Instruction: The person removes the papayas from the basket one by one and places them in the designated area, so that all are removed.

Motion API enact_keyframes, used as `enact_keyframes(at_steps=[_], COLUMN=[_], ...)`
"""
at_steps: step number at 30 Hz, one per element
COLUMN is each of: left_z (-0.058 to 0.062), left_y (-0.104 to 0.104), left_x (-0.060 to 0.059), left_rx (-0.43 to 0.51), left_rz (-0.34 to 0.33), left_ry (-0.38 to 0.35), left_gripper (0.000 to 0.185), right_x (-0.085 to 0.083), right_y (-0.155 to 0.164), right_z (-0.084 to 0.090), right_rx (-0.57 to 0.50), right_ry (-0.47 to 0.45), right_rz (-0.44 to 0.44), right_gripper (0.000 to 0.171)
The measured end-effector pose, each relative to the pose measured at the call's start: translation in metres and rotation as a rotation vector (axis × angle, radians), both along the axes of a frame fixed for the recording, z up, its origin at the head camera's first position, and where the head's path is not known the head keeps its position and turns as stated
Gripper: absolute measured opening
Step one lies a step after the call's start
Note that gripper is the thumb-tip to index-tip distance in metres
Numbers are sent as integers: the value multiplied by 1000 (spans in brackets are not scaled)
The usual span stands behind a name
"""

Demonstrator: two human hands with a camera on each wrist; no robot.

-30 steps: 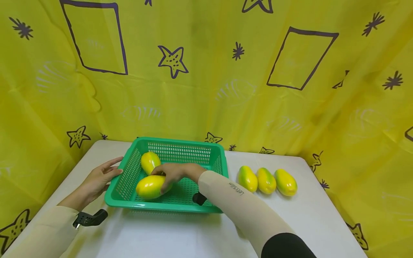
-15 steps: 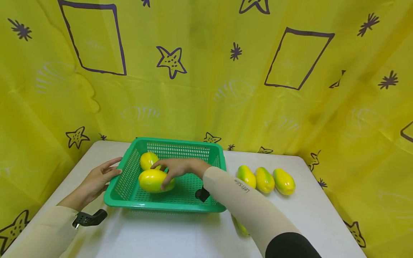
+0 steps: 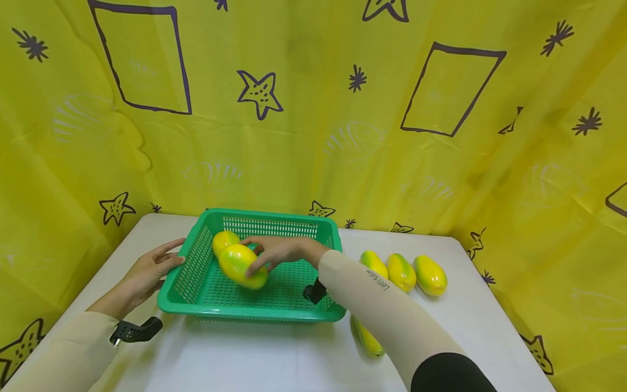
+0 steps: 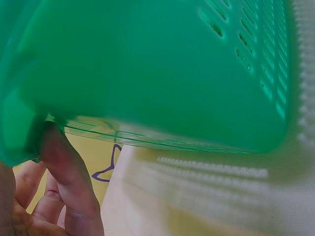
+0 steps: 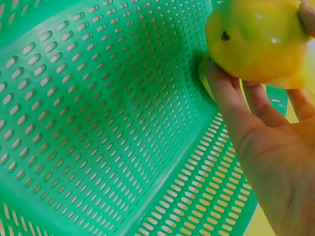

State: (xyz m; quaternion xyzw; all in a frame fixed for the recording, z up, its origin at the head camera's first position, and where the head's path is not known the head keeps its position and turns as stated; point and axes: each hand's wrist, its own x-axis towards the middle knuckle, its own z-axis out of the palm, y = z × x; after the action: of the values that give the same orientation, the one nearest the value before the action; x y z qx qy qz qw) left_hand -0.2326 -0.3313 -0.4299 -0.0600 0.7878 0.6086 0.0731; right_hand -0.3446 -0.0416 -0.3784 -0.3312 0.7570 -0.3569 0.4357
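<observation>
A green mesh basket stands on the white table. My right hand reaches into it and grips a yellow-green papaya-like fruit, held tilted beside a second fruit at the basket's back left. In the right wrist view the fingers wrap under the fruit above the basket's floor. My left hand rests with straight fingers against the basket's left rim. The left wrist view shows a finger touching the rim.
Three more fruits lie in a row on the table right of the basket. Another fruit lies partly under my right forearm near the basket's front right corner. Yellow patterned cloth closes off the back and sides.
My right hand has carried the fruit from the basket's front left toward the back, next to the other fruit, and turned it. The left hand has stayed put.
</observation>
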Motion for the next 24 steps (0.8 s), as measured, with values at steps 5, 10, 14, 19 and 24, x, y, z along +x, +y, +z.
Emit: enact_keyframes(at_steps=[5,10,14,19,24], left_z=[-1,-2,-3,-4,-3], left_y=[-1,-1,-1,-1,-1], left_x=[0,-1,-2,-2,-2], left_rx=[-3,-9,-8,-2,4], left_rz=[-5,-1,1,4,3], left_ry=[5,-1,-5,-9,-8], left_gripper=[75,74,74,74,75], right_x=[-2,-5,-6,-5,-3], right_y=[8,17,25,37,51], right_z=[3,8,12,16,21], right_rx=[-20,-32,-54,-87,-121], right_ry=[-95,-178,-225,-272,-329], right_rz=[-16,-33,-74,-121,-147], right_gripper=[64,58,58,68,68])
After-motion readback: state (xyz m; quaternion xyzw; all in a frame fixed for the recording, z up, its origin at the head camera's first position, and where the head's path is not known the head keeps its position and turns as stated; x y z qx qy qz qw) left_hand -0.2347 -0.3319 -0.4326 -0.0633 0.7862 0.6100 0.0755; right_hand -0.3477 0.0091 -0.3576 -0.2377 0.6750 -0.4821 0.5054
